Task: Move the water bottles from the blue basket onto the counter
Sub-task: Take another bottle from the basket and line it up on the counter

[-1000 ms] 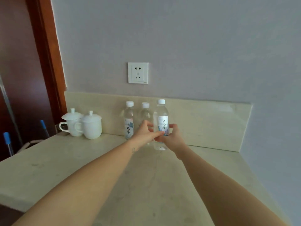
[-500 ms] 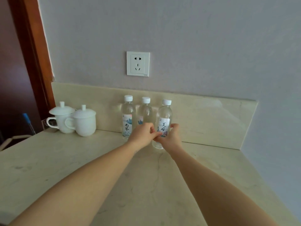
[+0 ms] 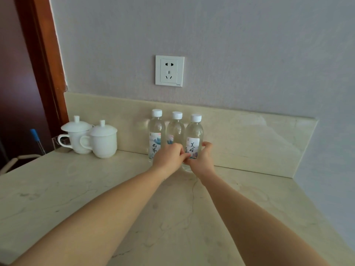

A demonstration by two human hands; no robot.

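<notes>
Three clear water bottles with white caps stand in a row on the marble counter (image 3: pixel 115 198) against the backsplash: the left bottle (image 3: pixel 156 134), the middle bottle (image 3: pixel 175 129) and the right bottle (image 3: pixel 194 139). Both hands are at the right bottle's lower half. My right hand (image 3: pixel 201 160) wraps around it from the right, thumb on its side. My left hand (image 3: pixel 169 156) pinches its label from the left and covers the bottom of the middle bottle. The blue basket is out of view.
Two white lidded mugs (image 3: pixel 92 138) stand at the back left of the counter. A wall socket (image 3: pixel 169 71) is above the bottles. A dark wooden door frame (image 3: pixel 44 60) borders the left, with a blue-tipped rod (image 3: pixel 36 138) below it. The wall closes off the right side.
The right bottle has come down and back, from held in front of the row to standing level with the other two. Both hands stayed on it.
</notes>
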